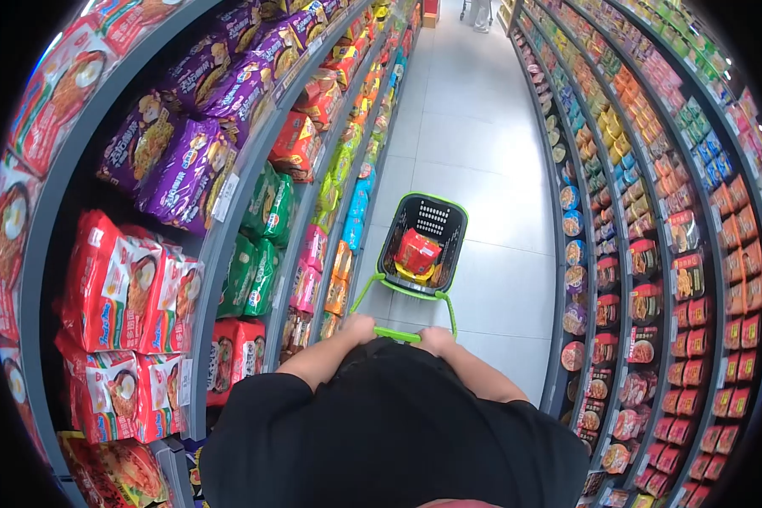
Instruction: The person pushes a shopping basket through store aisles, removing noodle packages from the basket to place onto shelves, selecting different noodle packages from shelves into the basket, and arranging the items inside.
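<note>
While the left grip is curled round one end of a green handle, the right grip is clasped round the other, leaving the middle of the bar bare between them. Straight ahead of both grips, joined to the handle by its green side arms, is a black basket with slotted holes in its far wall. Inside it, well forward of the grips, a red packet lies partly over a yellow packet. The pale tiled floor shows around the basket and runs on ahead.

To the left of the left grip rise shelves of bagged goods: pink packs nearest, then green packs, and farther out red-and-white packs, with purple packs forward of those. Well to the right of the right grip, a curved-looking bank of shelves carries round tubs and rows of small red packs. Far ahead of the grips, a person's legs show at the aisle's end.
</note>
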The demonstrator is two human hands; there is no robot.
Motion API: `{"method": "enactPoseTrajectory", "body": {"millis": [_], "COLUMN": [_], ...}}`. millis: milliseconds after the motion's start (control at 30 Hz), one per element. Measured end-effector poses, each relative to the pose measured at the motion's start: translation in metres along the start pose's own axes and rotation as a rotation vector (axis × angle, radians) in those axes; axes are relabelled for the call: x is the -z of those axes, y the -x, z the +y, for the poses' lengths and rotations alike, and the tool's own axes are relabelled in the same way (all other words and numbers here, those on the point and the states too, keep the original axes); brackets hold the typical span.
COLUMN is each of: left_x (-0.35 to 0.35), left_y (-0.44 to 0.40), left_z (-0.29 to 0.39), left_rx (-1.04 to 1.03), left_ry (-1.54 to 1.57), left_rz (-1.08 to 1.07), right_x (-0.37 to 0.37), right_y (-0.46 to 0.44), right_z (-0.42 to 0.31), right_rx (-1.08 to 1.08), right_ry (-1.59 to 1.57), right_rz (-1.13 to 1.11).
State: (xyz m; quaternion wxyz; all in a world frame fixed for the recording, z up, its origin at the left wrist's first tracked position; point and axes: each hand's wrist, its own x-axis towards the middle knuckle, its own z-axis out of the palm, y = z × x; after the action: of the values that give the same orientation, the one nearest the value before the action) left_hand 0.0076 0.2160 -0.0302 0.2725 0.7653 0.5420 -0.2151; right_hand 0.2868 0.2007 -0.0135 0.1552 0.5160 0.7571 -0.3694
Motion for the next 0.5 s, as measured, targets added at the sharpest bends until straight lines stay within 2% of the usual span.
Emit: {"method": "enactPoseTrajectory", "body": {"millis": [300, 433, 500], "left_x": [0.051, 0.087, 0.110], "left_y": [-0.081, -0.157, -0.201], "left_z": [0.003, -0.014, -0.023], "left_rx": [-0.106, -0.201, -0.221], "left_ry": [0.085, 0.102, 0.103], "left_rz": [0.024, -0.019, -0.056], "right_x": [0.062, 0.106, 0.138], "right_y": [-0.063, -0.104, -0.124], "right_z": [0.055, 0.083, 0.090], "right_rx": [-0.046, -0.079, -0.124], "right_ry": [0.115, 0.139, 0.170], "right_rz": [-0.071, -0.084, -0.003]}}
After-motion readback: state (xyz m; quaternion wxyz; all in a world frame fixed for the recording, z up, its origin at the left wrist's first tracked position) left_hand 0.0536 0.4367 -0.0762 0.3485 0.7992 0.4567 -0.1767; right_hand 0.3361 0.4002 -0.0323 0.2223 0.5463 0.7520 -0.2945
